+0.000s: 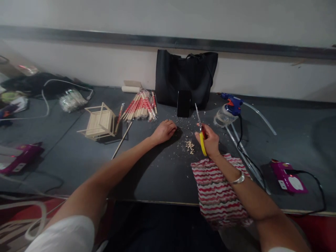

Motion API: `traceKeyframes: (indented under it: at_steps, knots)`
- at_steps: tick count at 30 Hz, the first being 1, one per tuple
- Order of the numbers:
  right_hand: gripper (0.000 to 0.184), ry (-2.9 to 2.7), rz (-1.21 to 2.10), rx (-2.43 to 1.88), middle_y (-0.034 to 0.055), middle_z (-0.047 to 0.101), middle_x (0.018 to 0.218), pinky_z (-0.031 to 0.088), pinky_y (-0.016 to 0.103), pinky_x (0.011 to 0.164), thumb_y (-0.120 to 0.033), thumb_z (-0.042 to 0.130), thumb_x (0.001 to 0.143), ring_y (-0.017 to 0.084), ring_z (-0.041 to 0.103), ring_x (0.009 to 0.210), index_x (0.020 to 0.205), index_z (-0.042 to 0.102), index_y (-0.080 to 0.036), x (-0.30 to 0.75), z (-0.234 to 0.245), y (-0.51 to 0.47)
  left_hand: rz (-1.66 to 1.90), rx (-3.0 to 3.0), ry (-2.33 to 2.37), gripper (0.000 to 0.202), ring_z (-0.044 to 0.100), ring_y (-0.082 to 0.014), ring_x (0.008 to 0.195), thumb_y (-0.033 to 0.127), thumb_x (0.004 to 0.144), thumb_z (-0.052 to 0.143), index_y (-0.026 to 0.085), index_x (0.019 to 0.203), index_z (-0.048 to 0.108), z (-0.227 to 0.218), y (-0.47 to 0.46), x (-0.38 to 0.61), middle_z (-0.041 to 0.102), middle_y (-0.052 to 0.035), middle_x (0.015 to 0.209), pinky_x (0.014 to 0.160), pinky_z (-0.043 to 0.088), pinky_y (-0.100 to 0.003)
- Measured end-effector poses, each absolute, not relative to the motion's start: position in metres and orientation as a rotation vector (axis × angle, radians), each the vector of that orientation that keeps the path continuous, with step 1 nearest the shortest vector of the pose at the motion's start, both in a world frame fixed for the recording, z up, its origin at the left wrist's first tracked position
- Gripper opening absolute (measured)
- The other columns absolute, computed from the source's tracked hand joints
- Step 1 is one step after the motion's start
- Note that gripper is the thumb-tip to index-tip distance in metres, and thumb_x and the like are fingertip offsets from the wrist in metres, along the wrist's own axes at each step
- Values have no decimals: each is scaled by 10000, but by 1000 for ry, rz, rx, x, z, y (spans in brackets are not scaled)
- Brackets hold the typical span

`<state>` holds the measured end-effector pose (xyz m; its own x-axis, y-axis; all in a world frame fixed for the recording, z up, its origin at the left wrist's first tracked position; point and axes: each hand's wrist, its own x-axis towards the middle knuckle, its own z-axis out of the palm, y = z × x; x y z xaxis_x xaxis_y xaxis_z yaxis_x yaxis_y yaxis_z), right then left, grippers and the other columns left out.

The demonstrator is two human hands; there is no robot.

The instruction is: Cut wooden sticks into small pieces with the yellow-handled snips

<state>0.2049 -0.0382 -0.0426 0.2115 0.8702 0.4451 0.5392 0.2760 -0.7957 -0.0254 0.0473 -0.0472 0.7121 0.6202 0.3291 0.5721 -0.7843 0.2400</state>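
My right hand (212,140) grips a pair of scissors (201,134) with yellow and red handles, the blades pointing up and away from me. My left hand (165,132) rests on the table with its fingers curled closed; anything inside them is hidden. Between and below the hands lies a small heap of short cut wooden bits (190,147), with pale crumbs scattered around. Left of my left forearm stands a small frame built of wooden sticks (101,122). A single thin stick (122,140) lies beside it.
Wrapped chopsticks (140,106) lie at the back, near a black bag (183,77) with a phone (184,103) against it. To the right are a blue glue gun (231,103) on a jar, glue sticks (243,154), a purple corded box (288,178) and a striped cloth (217,185).
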Motion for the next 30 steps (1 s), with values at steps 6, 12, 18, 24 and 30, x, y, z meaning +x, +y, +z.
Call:
traceKeyframes:
  at_steps: [6,12,18,24,30]
  knots:
    - [376,-1445,374,-1395,42,767,1019,575,340,831,-353,659,755,203,715,847,1107,698,-227,204,-42,-38,622,2819,943,230,570,-244,955,218,967,441,170,963,666,-37,24,-14,674,-106,989,823,439,-385]
    - [378,-1457,370,-1391,41,767,1049,576,339,854,-351,650,756,205,718,886,1108,697,-224,203,-40,-39,545,2848,538,235,559,-230,983,255,982,468,179,1037,683,-30,-3,11,677,-102,1045,873,440,-373]
    - [376,-1461,374,-1397,42,769,1017,581,339,822,-364,656,760,204,718,852,1105,698,-221,204,-38,-40,601,2651,590,244,584,-204,898,246,991,472,163,957,699,-42,6,17,686,-101,970,829,469,-348]
    - [383,-1465,373,-1398,57,765,1035,578,354,848,-368,665,757,215,719,880,1105,700,-211,204,-40,-40,644,2625,592,219,596,-196,905,253,989,499,171,945,698,-32,8,1,677,-85,938,836,466,-330]
    - [381,-1470,366,-1397,51,761,1053,576,360,860,-367,663,768,215,715,898,1118,696,-221,204,-41,-40,493,2629,454,188,607,-190,912,282,969,552,181,955,710,-37,0,12,665,-79,941,845,474,-308]
